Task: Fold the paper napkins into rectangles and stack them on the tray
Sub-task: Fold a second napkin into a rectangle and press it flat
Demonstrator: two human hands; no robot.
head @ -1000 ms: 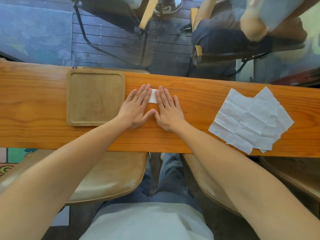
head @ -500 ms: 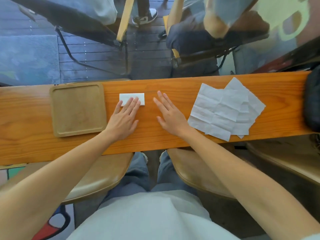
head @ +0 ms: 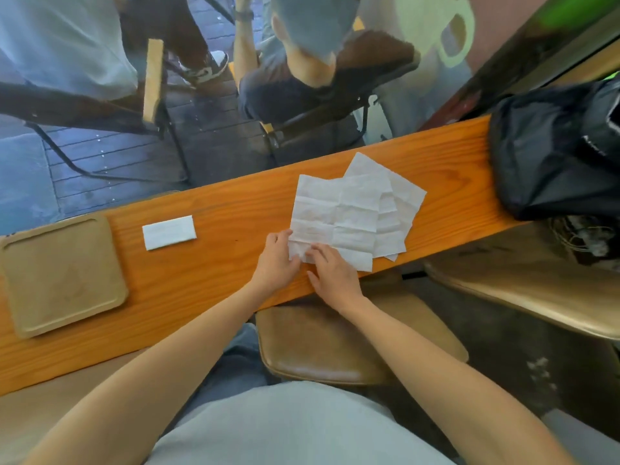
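Nearest me, my left hand (head: 275,263) and right hand (head: 332,269) meet at the near corner of the top creased white paper napkin (head: 339,218), fingers pinching its edge. It lies unfolded on a loose pile on the long orange wooden desk (head: 231,213). Further left, one folded white napkin rectangle (head: 168,232) rests beside the square tan tray (head: 62,273).

Your left hand (head: 276,263) and right hand (head: 330,268) leave the folded napkin (head: 169,232) and now pinch the top unfolded napkin (head: 339,216).
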